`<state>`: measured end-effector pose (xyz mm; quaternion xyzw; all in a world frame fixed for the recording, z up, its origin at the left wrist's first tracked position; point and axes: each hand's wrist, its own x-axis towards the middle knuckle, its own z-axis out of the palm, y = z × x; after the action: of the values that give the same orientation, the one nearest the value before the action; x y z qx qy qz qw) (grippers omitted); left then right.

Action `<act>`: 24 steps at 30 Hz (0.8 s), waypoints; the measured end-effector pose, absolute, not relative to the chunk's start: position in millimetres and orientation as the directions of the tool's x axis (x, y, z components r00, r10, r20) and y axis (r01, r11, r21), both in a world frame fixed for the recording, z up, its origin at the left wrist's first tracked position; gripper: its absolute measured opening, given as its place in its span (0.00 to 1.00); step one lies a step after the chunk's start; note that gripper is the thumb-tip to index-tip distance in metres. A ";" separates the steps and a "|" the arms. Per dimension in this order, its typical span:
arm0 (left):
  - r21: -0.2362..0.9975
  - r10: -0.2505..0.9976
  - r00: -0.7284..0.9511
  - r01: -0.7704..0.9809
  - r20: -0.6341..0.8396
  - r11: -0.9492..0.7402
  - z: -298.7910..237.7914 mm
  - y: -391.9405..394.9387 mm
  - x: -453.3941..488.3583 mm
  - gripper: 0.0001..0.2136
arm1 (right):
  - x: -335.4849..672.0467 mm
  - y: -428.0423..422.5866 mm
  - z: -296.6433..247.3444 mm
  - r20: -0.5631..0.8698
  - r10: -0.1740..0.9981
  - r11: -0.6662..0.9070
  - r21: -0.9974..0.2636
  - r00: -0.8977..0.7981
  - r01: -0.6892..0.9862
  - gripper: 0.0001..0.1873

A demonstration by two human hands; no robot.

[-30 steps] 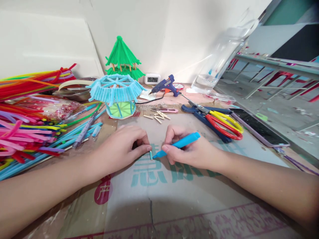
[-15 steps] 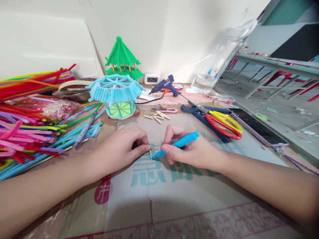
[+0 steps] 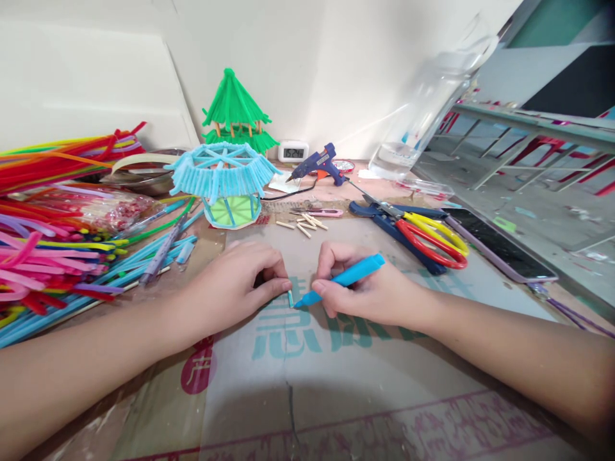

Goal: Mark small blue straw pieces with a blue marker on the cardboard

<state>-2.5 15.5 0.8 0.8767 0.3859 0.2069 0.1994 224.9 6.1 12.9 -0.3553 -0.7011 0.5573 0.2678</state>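
Note:
Between thumb and fingertips, my left hand (image 3: 252,275) pinches a short wooden stick (image 3: 291,299), its visible side coloured partly blue. My right hand (image 3: 355,282) is closed on a blue marker (image 3: 353,274), whose tip is at the lower end of the stick. Both hands rest on a printed sheet of cardboard (image 3: 384,378). Beyond them lie several plain short sticks (image 3: 307,224). A little pavilion with a blue pipe-cleaner roof (image 3: 221,173) stands behind my left hand, and a green-roofed one (image 3: 233,105) is behind that.
Pipe cleaners (image 3: 48,256) in many colours pile up on the left. At the back are a clock (image 3: 293,151), a glue gun (image 3: 317,165) and a clear jug (image 3: 408,128) with water. Scissors (image 3: 427,237), blue-handled pliers (image 3: 394,234) and a phone (image 3: 500,246) lie on the right.
Hardly anything differs. The marker's tip has shifted very slightly to the right by the stick; my left hand keeps its pinch in the same place.

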 end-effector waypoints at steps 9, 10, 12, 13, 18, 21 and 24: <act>0.512 0.759 0.614 0.591 0.216 -0.624 -2.3 16.2 -2.8 0.11 | 224.7 6.0 13.8 -0.025 0.808 0.123 -0.970 -0.589 0.211 0.14; 0.511 0.760 0.613 0.593 0.214 -0.622 -2.3 16.0 -2.9 0.11 | 224.4 5.8 14.3 -0.030 0.812 0.114 -0.972 -0.582 0.208 0.13; 0.508 0.762 0.612 0.598 0.209 -0.620 -2.2 15.7 -2.9 0.11 | 223.5 5.2 15.2 -0.034 0.822 0.107 -0.971 -0.569 0.212 0.12; 0.507 0.763 0.612 0.600 0.206 -0.618 -2.1 15.6 -2.9 0.11 | 223.0 5.0 15.7 -0.033 0.826 0.112 -0.969 -0.563 0.221 0.12; 0.509 0.767 0.610 0.605 0.198 -0.612 0.0 13.9 -3.5 0.10 | 222.2 5.3 15.6 -0.026 0.825 0.124 -0.966 -0.565 0.226 0.12; 0.482 0.761 0.625 0.620 0.174 -0.619 4.7 10.1 -4.3 0.09 | 223.6 5.7 14.5 -0.021 0.820 0.124 -0.969 -0.572 0.213 0.12; 0.431 0.748 0.650 0.640 0.136 -0.636 9.2 6.0 -4.5 0.13 | 224.5 5.5 14.1 -0.015 0.822 0.127 -0.970 -0.569 0.209 0.12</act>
<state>-4.5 6.0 9.2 0.8913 0.3893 0.1529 0.1751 224.5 5.5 14.1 -0.3702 -0.6965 0.5472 0.2800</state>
